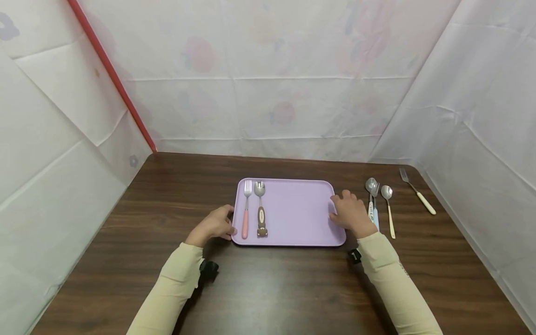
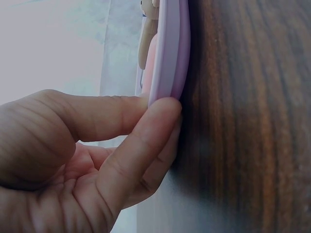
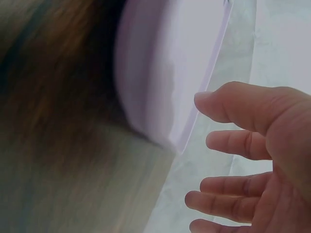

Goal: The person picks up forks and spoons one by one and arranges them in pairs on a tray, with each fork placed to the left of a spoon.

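Fork [image 1: 246, 208] and spoon [image 1: 261, 208] lie on tray's [image 1: 301, 214] left — cutlery [image 1: 378, 204] right.

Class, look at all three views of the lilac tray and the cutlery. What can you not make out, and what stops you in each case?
- Head view: the right hand covers part of the blue-handled piece; whether it touches the tray is unclear.
- Right wrist view: the tray rim is blurred, and the hand is cut off by the edge.
- Left wrist view: the left hand pinches the rim; the fork and spoon are mostly hidden behind it.
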Available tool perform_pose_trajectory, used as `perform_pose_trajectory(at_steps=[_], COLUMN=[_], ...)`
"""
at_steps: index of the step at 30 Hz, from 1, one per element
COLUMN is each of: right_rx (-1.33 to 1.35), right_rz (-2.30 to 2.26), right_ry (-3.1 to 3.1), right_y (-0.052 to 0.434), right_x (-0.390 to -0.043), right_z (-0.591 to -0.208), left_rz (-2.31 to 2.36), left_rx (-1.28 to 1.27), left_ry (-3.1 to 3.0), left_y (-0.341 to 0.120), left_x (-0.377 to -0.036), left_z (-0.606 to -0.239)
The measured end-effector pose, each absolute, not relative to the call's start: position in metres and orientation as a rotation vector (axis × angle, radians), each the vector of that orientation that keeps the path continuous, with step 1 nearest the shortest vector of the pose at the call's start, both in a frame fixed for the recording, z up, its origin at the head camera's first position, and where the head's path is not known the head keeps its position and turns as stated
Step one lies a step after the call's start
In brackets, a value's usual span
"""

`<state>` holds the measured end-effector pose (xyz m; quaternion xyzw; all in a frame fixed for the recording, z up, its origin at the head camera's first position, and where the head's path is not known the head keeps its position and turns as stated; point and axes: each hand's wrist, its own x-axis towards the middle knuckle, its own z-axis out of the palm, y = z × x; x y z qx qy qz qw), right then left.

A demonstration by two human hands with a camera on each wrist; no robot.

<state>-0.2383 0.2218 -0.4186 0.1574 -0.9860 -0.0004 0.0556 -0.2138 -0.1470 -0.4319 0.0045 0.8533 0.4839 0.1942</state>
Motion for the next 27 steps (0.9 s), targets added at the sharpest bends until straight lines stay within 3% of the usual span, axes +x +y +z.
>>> perform_pose_trajectory(at_steps=[27], right_rx=[0.274], right_rz=[0.218], right_ry=[-3.082], right_y=[0.279], right_x=[-0.242], right_z=[-0.425], left_rz=[1.368], left_rx=[0.037], left_ry=[2.4], left_y=[-0.148], left_x=[-0.213], left_z=[-0.431])
